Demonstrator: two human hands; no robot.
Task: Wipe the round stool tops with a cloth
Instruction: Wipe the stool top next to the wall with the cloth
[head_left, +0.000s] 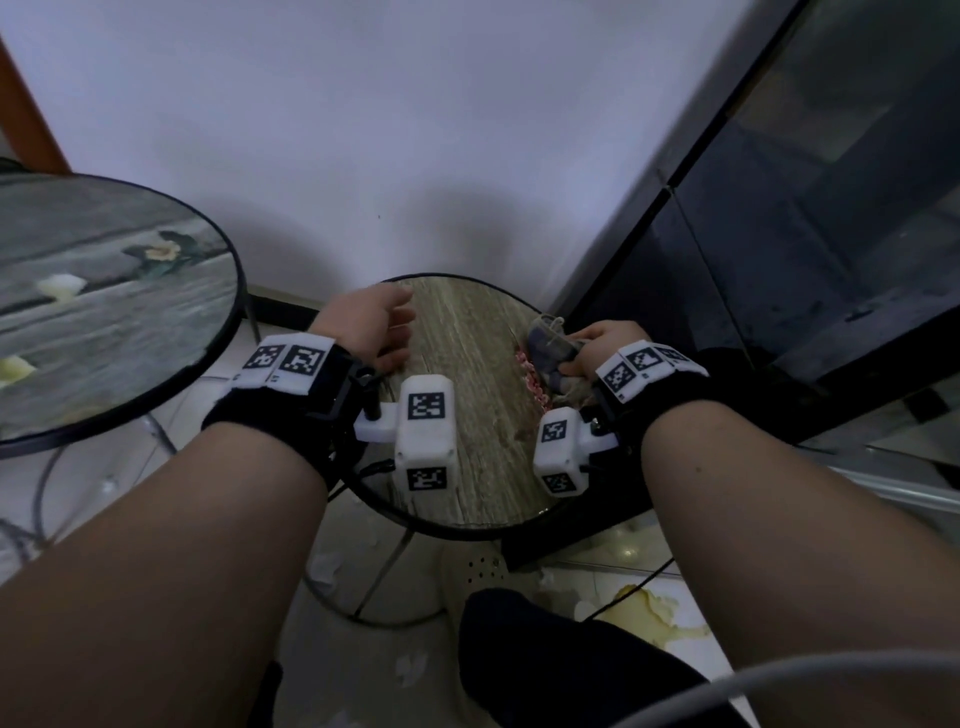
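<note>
Pale wall (363, 130) across the back, meeting a dark glass-fronted cabinet (810, 218) on the right. Light tiled floor (363, 670) below, with scattered whitish scraps and a yellowish patch near the right forearm.

At left, a larger round stool top (114, 312), dark-rimmed, grey wood-grain print with pale flowers, cut off by the left edge and standing higher in view than the other. In the centre, tucked near the corner between wall and cabinet, a smaller round stool top (467, 364), brownish wood grain with a thin dark rim, on thin metal legs seen beneath.

Two bare forearms reaching in from the bottom, each with a black wrist strap carrying white blocks printed with black-and-white square markers. A dark-clad knee at bottom centre, and a pale cable arcing across the lower right corner.

Left hand (374, 327) on the left part of the smaller stool top, fingers loosely bent and spread, holding nothing, fingertips at or just above the surface.

Right hand (602, 348) at the right edge of the same top, fingers curled around a bunched cloth (550, 348), greyish with a pink patterned edge lying against the wood.
</note>
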